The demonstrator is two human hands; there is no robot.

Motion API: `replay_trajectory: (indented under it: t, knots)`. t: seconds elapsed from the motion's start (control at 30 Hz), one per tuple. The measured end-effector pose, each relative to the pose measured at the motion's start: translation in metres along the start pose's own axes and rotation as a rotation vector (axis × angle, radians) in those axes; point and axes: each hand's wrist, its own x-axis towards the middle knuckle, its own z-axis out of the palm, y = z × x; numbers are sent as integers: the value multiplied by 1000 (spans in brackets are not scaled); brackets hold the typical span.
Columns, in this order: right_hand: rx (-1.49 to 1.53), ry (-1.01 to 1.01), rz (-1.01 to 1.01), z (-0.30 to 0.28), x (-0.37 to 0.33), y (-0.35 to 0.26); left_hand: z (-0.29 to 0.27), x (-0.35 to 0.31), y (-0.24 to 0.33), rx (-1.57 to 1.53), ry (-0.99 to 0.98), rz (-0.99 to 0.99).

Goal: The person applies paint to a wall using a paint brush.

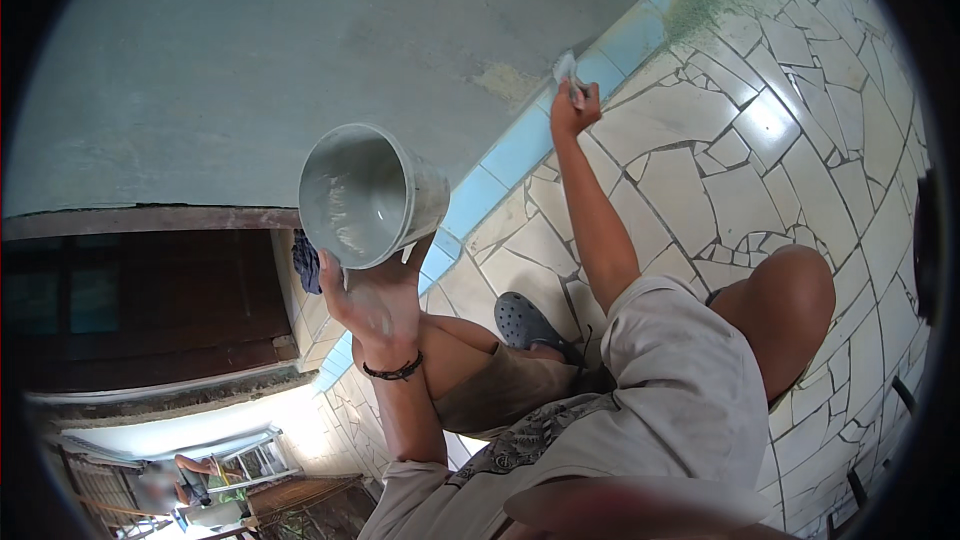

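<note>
My left hand (378, 302) holds up a pale plastic bucket (428, 195) in front of the grey wall. Its thumb points upward beside the bucket's lower part, while the other fingers are mostly hidden behind it. Grey, paint-like residue coats the bucket's inside, and its mouth shows to me. Whitish smears mark my palm. Farther off to the right, my right hand (576, 108) is closed round what looks like a paintbrush (565, 67). The brush's pale head is at the foot of the grey wall (230, 60), where a strip of light-blue tiles (515, 147) begins.
Broken-tile paving (680, 180) covers the floor under me. A dark clog (530, 322) is on my foot. A bare, yellowish patch (505, 82) shows low on the wall. Left stand a dark wooden door (170, 290) and a dark cloth (306, 262). Another person (195, 480) is far off, lower left.
</note>
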Motion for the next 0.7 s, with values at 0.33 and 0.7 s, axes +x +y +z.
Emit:
replay_trajectory:
  t: [0.33, 0.7]
  knots:
    - [580, -46, 290, 27, 3, -104, 8, 4, -5, -11, 23, 0]
    - [961, -236, 464, 17, 42, -46, 23, 31, -24, 17, 3, -43]
